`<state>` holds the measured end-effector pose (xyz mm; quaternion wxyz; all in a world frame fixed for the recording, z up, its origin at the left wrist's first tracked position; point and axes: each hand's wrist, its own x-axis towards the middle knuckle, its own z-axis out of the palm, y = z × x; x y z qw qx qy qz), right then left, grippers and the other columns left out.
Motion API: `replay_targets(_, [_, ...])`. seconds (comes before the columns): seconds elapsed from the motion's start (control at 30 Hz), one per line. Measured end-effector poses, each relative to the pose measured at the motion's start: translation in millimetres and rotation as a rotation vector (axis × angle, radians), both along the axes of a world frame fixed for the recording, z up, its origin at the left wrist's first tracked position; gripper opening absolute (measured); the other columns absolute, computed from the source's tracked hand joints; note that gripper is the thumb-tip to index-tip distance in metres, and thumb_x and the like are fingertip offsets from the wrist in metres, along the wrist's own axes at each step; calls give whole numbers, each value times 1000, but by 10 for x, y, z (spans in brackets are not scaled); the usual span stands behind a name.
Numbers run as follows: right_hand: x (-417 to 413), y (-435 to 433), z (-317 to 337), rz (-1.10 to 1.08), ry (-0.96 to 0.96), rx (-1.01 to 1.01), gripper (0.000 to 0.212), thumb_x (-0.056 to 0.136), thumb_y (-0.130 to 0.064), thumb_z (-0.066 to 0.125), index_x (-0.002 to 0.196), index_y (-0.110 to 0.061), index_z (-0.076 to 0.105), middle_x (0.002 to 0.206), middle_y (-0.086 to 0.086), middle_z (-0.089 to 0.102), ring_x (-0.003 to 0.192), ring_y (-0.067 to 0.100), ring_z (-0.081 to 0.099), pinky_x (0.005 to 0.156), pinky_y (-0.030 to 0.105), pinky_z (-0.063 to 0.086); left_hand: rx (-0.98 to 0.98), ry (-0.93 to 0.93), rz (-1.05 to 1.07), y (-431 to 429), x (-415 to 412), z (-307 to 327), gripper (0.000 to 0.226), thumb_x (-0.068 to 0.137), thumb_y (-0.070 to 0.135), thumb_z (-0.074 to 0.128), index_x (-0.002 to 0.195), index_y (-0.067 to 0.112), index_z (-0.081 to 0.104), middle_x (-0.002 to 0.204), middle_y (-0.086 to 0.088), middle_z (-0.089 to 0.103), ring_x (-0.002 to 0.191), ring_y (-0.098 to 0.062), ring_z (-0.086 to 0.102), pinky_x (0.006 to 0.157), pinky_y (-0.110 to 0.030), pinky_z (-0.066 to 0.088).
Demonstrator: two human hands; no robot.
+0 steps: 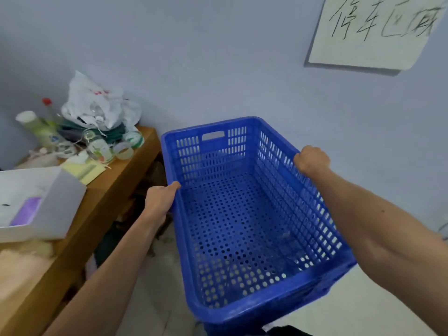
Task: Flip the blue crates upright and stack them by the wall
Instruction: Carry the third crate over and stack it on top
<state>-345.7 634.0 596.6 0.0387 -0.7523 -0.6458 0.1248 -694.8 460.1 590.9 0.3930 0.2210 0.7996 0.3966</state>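
Note:
A blue perforated plastic crate [242, 226] is upright, its open top facing me, its far end close to the pale wall [218, 57]. My left hand [161, 200] grips the crate's left long rim. My right hand [311, 157] is closed over the right long rim. The crate is empty. Under its near end a second blue edge [315, 289] shows, which looks like another crate beneath it; how they fit together is hidden.
A wooden table [116, 190] stands left of the crate, carrying a white box [55, 202], bottles, tape rolls and a white plastic bag [94, 103]. A handwritten paper sign [373, 30] hangs on the wall at upper right. Light floor [351, 306] shows at lower right.

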Motion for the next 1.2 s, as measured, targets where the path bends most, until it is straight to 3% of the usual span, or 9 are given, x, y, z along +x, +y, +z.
replay_targets(0.13, [-72,318,-120,17,35,-43,27,95,-19,47,110,-1,61,111,19,64,97,37,62,70,33,43,0,-38,41,6,118,-60,29,87,29,69,81,1,65,91,-15,71,83,-33,69,68,-40,50])
replay_targets(0.33, [-51,805,-321,136,51,-87,32,92,-19,47,115,-3,61,112,20,62,92,37,60,69,36,45,-49,-46,25,-125,389,-356,46,90,52,61,80,7,58,85,-13,62,75,-28,63,72,-44,56])
replay_targets(0.43, [-34,960,-331,220,-15,-131,33,93,-18,44,123,-7,55,109,17,59,89,35,56,70,38,45,16,-117,53,-144,566,-340,52,96,45,56,85,-3,69,88,-8,73,79,-26,71,60,-32,56])
replay_targets(0.63, [-93,815,-377,233,-125,-116,58,96,-32,47,145,-4,31,143,21,39,128,39,41,103,50,36,61,-112,-35,-235,510,-367,52,99,47,49,95,2,75,92,-4,76,79,-19,74,57,-21,55])
replay_targets(0.73, [-230,550,-329,308,-224,40,69,94,-37,49,147,-1,26,147,21,32,131,38,35,109,48,33,69,-72,-138,-288,448,-354,52,100,45,47,93,2,74,88,-8,76,64,-14,73,51,-19,54])
replay_targets(0.83, [-538,165,-175,472,-128,63,62,97,-39,47,146,-3,32,147,22,32,133,39,35,109,50,34,5,81,-255,-242,353,-338,55,99,48,47,85,1,70,78,-9,72,48,-9,64,46,-17,48])
replay_targets(0.97, [-935,-525,10,702,102,-363,59,98,-56,44,138,-14,46,141,12,46,119,31,52,100,47,44,-81,676,-416,-182,139,-353,57,85,68,53,70,14,47,60,2,54,48,-13,48,47,-26,37])
replay_targets(1.1, [-1262,-1303,89,732,244,-595,79,82,-80,44,134,-21,51,136,-1,54,119,22,54,102,43,44,260,1201,-666,-97,-51,-376,46,80,59,64,81,17,46,79,2,47,69,-16,46,58,-27,38])
replay_targets(1.2, [-1434,-1709,44,685,192,-602,95,79,-75,53,149,-17,28,136,7,52,119,27,53,99,42,46,335,1294,-976,99,-243,-438,45,90,61,48,94,18,61,91,2,58,86,-19,57,77,-33,47])
